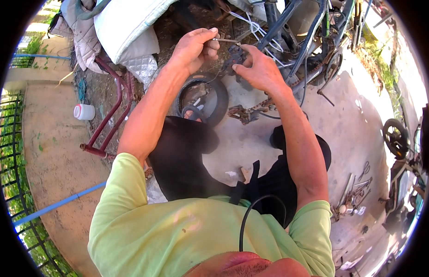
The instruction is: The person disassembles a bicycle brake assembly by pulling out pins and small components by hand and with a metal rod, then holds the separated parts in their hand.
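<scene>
My left hand (196, 50) is closed, its thumb and forefinger pinching one end of a thin metal rod-like tool (227, 40). The tool lies nearly level and points toward my right hand (259, 70). My right thumb and forefinger curve around the edge of a dark mechanical part (234, 56) with small reddish spots; its exact kind is unclear. The forefinger is by the tool's far end. Below my hands a black tyre (220, 99) rests on the ground, and a rusty chain-like piece (244, 113) lies to its right.
Bicycle frame tubes (288, 21) and white cord (255, 28) crowd the upper right. A dark red frame (113, 124) and a white tub (84, 111) are at the left. Loose tools (355, 194) lie on the concrete at right, near a small wheel (395, 138).
</scene>
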A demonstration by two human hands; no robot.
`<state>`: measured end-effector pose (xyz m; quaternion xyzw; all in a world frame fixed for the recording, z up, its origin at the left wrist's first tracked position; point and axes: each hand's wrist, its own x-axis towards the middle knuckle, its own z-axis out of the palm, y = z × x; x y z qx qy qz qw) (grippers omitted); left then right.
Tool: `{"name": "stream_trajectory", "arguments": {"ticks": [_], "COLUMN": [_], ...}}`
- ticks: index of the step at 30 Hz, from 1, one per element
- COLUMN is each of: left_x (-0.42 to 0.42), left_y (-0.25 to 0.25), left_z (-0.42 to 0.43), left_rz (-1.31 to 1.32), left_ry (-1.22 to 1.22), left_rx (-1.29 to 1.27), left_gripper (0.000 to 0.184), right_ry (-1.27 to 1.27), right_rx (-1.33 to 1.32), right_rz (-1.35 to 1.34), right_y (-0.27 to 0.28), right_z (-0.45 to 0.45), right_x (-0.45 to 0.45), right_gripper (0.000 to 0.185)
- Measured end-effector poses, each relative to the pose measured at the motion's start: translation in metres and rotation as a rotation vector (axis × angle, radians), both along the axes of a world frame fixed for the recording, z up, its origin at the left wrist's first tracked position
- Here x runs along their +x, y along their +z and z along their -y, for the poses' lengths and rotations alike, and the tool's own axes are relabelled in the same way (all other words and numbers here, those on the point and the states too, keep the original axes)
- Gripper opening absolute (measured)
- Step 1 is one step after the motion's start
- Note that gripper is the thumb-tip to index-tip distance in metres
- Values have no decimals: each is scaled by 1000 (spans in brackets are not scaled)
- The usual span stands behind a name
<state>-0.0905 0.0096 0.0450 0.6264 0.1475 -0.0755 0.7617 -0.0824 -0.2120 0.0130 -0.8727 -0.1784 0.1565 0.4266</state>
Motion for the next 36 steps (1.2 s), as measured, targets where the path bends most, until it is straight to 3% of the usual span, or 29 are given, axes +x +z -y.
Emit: {"name": "stream_trajectory", "arguments": {"ticks": [6,12,16,23,36], "left_x": [-4,-3,2,10,18], "left_y": [2,-9,-21,-23,-28], "left_z": [-2,4,2,12,12], "left_rz": [95,257,605,758,871], "left_ry": [-41,-173,-230,-370,-410], "left_rx": [45,435,1002,1116,1287], "left_gripper": [15,22,25,25,18], "right_ry": [-1,-3,-5,2,0], "right_rx": [6,3,13,23,37], "right_rz": [18,46,56,37,29], "right_y": [1,-3,-4,-4,-4], "right_z": [1,0,1,3,2], "right_x": [1,1,1,2,2], "right_gripper": [68,68,68,67,65]}}
